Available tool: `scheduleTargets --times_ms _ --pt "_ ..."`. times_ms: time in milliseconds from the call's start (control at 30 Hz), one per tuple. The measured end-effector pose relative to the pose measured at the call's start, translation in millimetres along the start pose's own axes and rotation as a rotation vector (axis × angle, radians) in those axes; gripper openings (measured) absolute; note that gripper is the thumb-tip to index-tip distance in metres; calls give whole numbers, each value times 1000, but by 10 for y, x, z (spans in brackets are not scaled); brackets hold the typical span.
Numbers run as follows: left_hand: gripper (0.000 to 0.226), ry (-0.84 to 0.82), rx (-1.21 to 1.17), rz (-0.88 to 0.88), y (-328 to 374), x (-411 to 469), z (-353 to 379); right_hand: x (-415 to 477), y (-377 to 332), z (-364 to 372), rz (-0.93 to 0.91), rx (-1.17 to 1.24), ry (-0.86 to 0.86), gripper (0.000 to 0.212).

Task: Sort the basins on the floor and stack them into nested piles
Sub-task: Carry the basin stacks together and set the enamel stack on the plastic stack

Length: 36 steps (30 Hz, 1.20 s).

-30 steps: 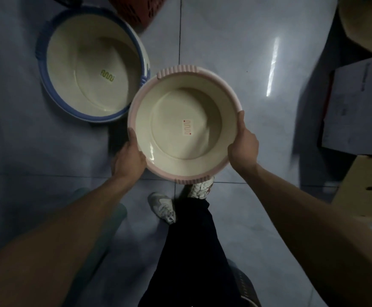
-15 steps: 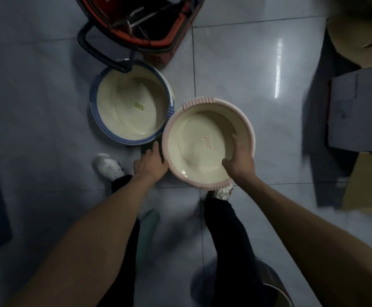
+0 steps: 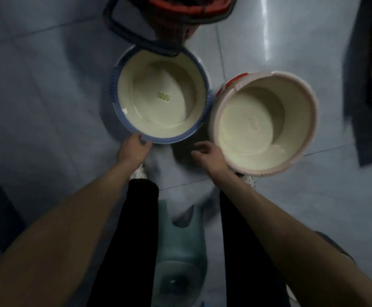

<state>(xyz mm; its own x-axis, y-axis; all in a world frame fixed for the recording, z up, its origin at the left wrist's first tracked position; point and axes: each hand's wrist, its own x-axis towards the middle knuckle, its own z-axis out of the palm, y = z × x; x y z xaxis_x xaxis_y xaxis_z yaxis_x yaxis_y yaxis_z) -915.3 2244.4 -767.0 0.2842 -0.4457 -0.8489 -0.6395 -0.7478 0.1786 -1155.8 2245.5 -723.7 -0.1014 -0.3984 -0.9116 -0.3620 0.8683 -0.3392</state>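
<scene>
A cream basin with a blue rim (image 3: 114,100) sits on the tiled floor at centre left. My left hand (image 3: 134,148) grips its near rim. To its right sits a cream basin with a pink rim (image 3: 313,103), slightly tilted. A red edge (image 3: 232,79) of another basin shows under its far left side. My right hand (image 3: 207,155) hovers between the two basins, just left of the pink rim's near side, with fingers relaxed and holding nothing.
A red basket (image 3: 180,9) with a black handle (image 3: 123,32) stands just behind the blue basin, its handle overlapping the rim. Dark boxes (image 3: 371,85) line the right side. A teal stool (image 3: 180,251) sits between my legs.
Both hands let go of the pink basin, which now sits on the floor at the right. My left hand moved to the blue basin's near rim and took hold.
</scene>
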Motion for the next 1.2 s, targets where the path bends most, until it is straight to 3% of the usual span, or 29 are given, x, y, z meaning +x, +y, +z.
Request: scheduleTargets --times_ms 167,367,467,600,667,767,867,1000,1200 --pt "26 -24 -780 -365 -399 363 159 680 150 568 276 175 75 43" --pt "48 -256 -1101 -462 -643 748 398 1179 193 723 528 637 -32 90" --pt "38 -311 -1284 -444 -550 807 373 1234 131 781 481 813 -47 88" --pt "44 -327 -1274 -452 -492 791 265 1199 117 877 480 784 28 60" --pt "47 -333 -1248 -451 -465 769 176 1152 80 876 493 795 -4 57" --pt "32 -336 -1215 -445 -401 776 84 1114 8 869 493 773 -14 56" --pt "38 -330 -1151 -432 -356 898 120 1236 29 894 490 761 -13 58" --pt "20 -264 -1166 -444 -327 1095 292 1414 70 941 494 800 9 48" --pt "36 -287 -1230 -428 -432 898 200 1249 97 913 435 839 32 48"
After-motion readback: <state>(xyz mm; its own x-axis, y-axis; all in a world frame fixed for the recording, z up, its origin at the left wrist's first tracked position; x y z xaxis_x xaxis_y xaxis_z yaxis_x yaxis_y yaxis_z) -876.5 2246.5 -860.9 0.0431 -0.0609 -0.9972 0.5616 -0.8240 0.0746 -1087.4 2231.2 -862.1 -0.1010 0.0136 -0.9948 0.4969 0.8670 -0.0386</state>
